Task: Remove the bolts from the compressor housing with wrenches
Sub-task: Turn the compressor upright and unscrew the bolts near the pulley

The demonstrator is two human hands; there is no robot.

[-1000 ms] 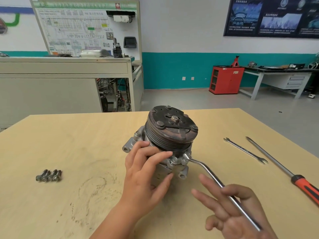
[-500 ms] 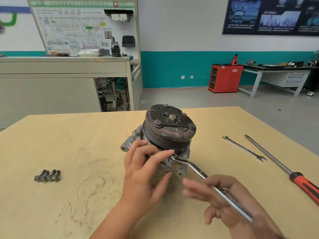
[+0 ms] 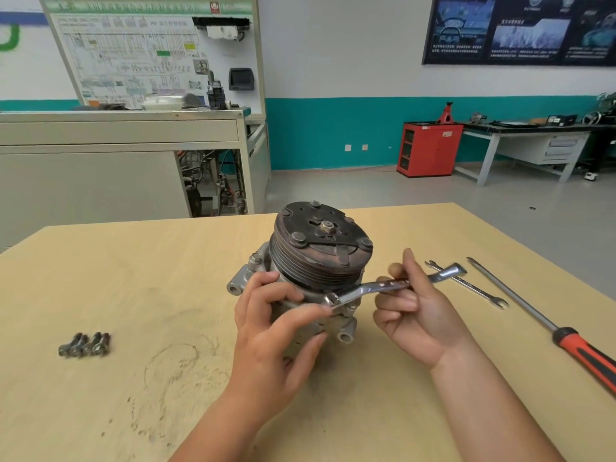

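Four bolts lie bunched on the near left of the table, so from the head camera we reckon this job is well along. At the centre of the table, the compressor stands on end with its dark pulley face up. Our left hand wraps the near side of its body, fingers curled round the metal, forefinger reaching toward the ring end of the wrench. Our right hand pinches that wrench at mid-handle between thumb and fingers, the handle pointing off to the right. The ring end sits low on the housing's near edge, just under the pulley. The bolt head beneath it is hidden, so we cannot tell how far out it stands. We judge we are partway through loosening one more. Next move: swing the handle, lift off, reseat the ring squarely and turn again, bracing hard with the left hand. Far right, a spare wrench and a screwdriver lie side by side.
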